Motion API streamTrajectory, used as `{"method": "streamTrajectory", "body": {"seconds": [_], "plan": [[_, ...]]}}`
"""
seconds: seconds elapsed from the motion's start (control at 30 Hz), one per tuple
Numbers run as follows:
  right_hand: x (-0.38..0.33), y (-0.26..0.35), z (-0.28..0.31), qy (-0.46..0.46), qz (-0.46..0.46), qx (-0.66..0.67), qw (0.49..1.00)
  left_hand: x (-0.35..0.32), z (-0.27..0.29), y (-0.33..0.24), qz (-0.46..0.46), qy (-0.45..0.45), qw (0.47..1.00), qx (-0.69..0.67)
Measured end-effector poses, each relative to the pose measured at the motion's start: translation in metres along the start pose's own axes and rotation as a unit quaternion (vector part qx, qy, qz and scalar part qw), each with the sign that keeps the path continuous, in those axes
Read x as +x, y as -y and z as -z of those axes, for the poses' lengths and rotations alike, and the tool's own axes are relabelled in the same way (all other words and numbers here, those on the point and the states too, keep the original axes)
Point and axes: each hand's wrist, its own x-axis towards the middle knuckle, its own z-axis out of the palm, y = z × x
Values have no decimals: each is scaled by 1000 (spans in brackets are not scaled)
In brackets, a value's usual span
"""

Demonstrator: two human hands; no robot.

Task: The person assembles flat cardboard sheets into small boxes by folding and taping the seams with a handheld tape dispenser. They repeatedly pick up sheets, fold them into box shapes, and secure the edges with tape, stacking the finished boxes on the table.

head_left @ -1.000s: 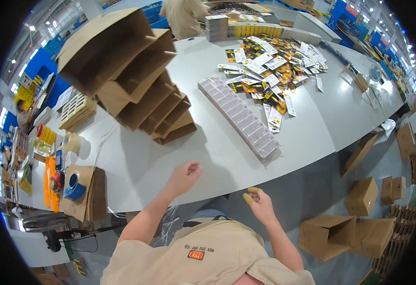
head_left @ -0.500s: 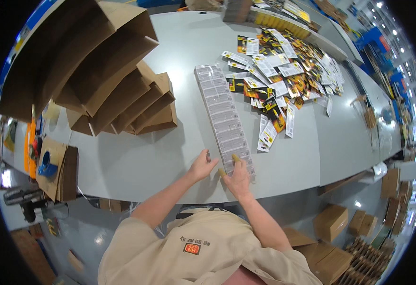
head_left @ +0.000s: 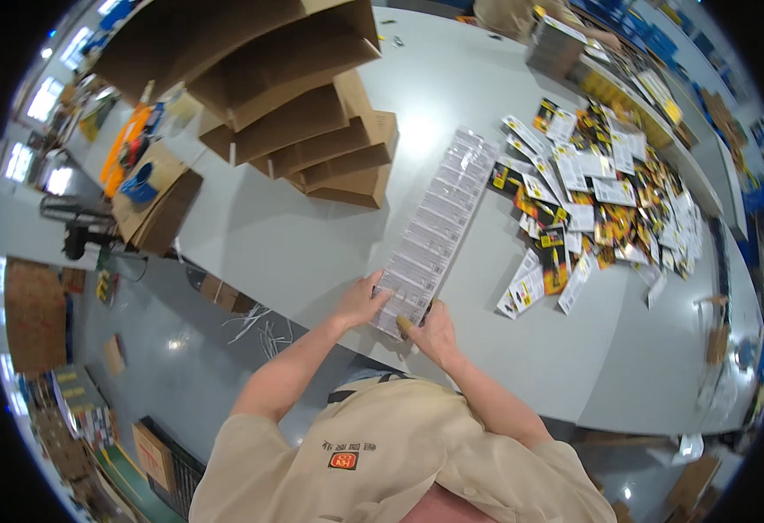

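A long row of small grey-white printed packs point(head_left: 438, 222), wrapped in clear film, lies on the table and slants away to the far right. My left hand point(head_left: 363, 301) is closed on the left side of its near end, thumb over the top. At the right near corner, my right hand point(head_left: 432, 334) grips the same row, with a yellow finger cover on its thumb. The fingers under both edges are partly hidden. Right of the row spreads a loose heap of carded packs point(head_left: 591, 187), black, yellow and white.
Open brown cardboard boxes point(head_left: 312, 131) stand nested at the left. A blue tape roll point(head_left: 140, 185) sits on folded cardboard point(head_left: 173, 209) by the left edge. A long tray wall point(head_left: 661, 118) borders the heap. Behind the table is another person point(head_left: 508, 17).
My view has turned, and the wrapped row now slants the other way. My left hand, apart from the row before, has closed on its side; my right hand has shifted onto the near corner.
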Motion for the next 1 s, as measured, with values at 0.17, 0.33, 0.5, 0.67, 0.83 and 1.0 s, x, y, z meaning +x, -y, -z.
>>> {"method": "streamTrajectory", "body": {"seconds": [0.17, 0.33, 0.5, 0.67, 0.83, 1.0], "plan": [[14, 20, 40, 113, 79, -77, 987, 1, 16, 2, 55, 49, 994, -79], [11, 116, 124, 142, 238, -114, 954, 33, 32, 14, 197, -67, 909, -360], [47, 295, 188, -204, 684, -135, 688, 108, 45, 40, 55, -126, 691, -710], [123, 420, 180, -320, 649, -364, 587, 170, 67, 37, 19, -159, 540, -826], [147, 430, 184, -330, 547, -456, 619, 174, 95, 18, -18, -221, 523, -823], [87, 336, 246, -312, 581, -290, 693, 71, 100, 20, 105, -378, 616, -683]]}}
